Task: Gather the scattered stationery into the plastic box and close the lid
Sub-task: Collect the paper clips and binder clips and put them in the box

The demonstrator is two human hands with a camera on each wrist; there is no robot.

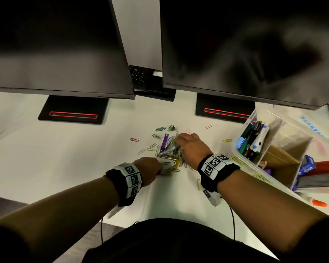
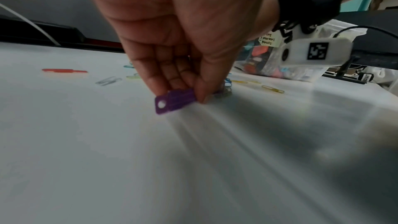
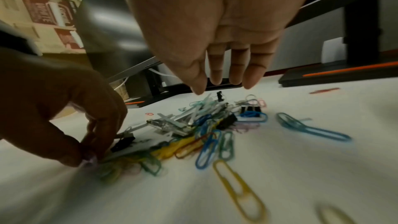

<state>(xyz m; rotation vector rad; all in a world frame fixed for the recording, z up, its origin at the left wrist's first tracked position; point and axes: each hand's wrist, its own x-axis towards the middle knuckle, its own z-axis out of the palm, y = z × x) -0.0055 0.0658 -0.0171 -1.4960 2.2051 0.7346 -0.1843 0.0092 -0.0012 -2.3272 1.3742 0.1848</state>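
A heap of coloured paper clips, binder clips and metal pieces (image 1: 169, 154) (image 3: 204, 130) lies mid-table on the white surface. My left hand (image 1: 150, 168) (image 2: 183, 94) is at the heap's near-left edge, thumb and fingers pinching a flat purple plastic tag (image 2: 170, 100) with a hole, low on the table. My right hand (image 1: 186, 145) (image 3: 215, 77) hovers over the heap's far side with its fingers straight and pointing down, holding nothing. The clear plastic box (image 1: 235, 151) (image 2: 280, 67) stands open at the right, holding pens and markers (image 1: 254, 141).
Loose clips lie around the heap: a red one (image 1: 134, 140), a yellow one (image 1: 227, 140), a long yellow one (image 3: 237, 188). Two monitor stands (image 1: 72, 111) (image 1: 224, 111) stand behind under dark screens. An orange-capped marker (image 1: 319, 203) lies by the box's near side.
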